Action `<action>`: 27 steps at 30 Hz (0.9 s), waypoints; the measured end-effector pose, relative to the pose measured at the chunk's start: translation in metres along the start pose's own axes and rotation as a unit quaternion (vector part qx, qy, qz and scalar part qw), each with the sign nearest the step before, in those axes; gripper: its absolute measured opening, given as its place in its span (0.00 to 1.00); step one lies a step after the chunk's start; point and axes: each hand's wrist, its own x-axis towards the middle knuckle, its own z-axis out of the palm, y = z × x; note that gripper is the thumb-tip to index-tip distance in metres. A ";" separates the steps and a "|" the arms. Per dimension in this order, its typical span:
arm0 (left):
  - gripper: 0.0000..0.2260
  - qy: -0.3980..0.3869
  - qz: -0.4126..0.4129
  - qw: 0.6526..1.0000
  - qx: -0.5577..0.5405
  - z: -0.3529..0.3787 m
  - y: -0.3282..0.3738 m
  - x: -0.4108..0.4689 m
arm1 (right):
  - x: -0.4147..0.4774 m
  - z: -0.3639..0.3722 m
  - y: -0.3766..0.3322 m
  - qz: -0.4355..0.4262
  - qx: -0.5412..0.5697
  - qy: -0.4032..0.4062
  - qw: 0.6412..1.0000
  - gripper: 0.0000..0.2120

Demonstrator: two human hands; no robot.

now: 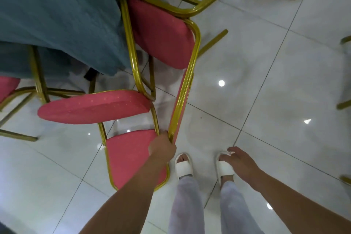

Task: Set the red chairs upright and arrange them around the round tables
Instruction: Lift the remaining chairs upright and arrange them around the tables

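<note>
Our left arm reaches forward and down, the left hand curled round a chair frame, back of the hand up. Our right arm extends alongside, bare to the wrist, the right hand palm down, fingers loosely spread and slightly bent, gripping nothing.

Single head-worn wide-angle view, looking steeply down, close over tiled floor
</note>
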 end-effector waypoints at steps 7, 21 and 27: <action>0.06 0.030 0.116 0.991 0.052 -0.093 0.083 -0.116 | -0.110 0.058 -0.053 -0.132 0.073 -0.140 0.979 0.60; 0.11 -0.077 0.289 0.952 -0.066 -0.244 0.270 -0.274 | -0.265 -0.072 -0.155 -0.113 0.374 -0.005 0.920 0.17; 0.40 -0.164 0.198 0.949 -0.181 -0.220 0.223 -0.277 | -0.245 -0.207 -0.208 -0.123 0.349 -0.077 0.926 0.21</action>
